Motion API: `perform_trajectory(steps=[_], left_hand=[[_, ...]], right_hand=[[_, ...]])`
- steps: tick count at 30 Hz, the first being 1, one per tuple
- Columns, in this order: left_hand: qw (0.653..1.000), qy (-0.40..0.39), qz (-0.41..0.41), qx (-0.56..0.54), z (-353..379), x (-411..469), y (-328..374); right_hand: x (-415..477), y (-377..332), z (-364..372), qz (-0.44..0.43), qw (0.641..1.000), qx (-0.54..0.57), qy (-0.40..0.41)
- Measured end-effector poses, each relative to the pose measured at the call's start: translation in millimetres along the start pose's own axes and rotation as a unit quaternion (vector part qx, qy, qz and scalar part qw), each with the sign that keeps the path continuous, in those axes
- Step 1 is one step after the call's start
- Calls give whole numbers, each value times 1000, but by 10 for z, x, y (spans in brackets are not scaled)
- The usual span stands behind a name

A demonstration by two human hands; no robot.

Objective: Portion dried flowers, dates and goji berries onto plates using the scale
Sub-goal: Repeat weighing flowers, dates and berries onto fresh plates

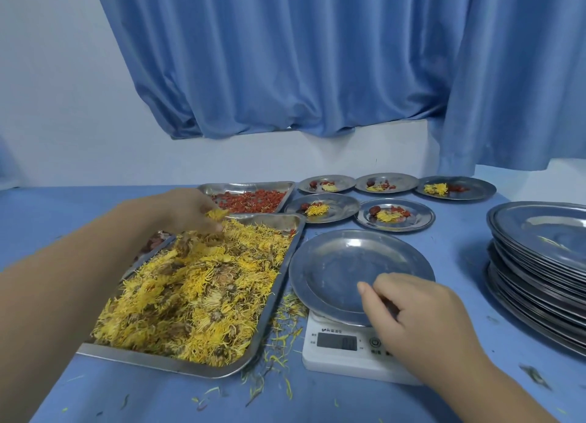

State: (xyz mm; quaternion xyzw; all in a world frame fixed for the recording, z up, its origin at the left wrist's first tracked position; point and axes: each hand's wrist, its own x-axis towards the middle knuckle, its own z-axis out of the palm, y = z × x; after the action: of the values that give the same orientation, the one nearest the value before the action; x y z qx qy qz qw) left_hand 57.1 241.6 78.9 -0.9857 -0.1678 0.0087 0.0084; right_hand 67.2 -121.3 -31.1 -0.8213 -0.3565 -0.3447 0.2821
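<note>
My left hand [187, 210] pinching a dried chrysanthemum [217, 214] over the far end of the flower tray [165, 361], left side of the table [317, 403], my right hand [421, 315] with fingers curled on the near rim of the empty steel plate [342, 264], plate sitting on the scale [339, 343] near the table's front edge

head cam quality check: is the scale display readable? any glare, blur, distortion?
Head view: scale display is dim and soft, digits unreadable; soft reflections on the empty plate and plate stack, no blown-out glare; left hand pinching a dried flower is slightly blurred; wide-angle lens tilts the curtain at the right edge; lighting even, shadows faint.
</note>
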Motion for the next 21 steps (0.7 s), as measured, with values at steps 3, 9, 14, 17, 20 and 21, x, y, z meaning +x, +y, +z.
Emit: perform_trajectory(steps=[3, 9, 14, 17, 20, 21], left_hand=[[999, 18, -19, -26, 20, -20, -13], [993, 23, 45, -104, 1, -171, 259], [981, 0, 139, -138, -4, -320, 963], [970, -30, 181, -160, 100, -321, 1381], [964, -61, 200, -167, 229, -293, 1655], [961, -69, 202, -174, 269, -282, 1701]], right_hand=[[4, 5, -1, 16, 1000, 16, 1], [36, 85, -43, 51, 998, 36, -2], [64, 155, -83, 81, 995, 51, 8], [58, 176, -115, 91, 994, 61, 13], [49, 181, -145, 100, 992, 72, 29], [51, 178, -153, 101, 991, 77, 35]])
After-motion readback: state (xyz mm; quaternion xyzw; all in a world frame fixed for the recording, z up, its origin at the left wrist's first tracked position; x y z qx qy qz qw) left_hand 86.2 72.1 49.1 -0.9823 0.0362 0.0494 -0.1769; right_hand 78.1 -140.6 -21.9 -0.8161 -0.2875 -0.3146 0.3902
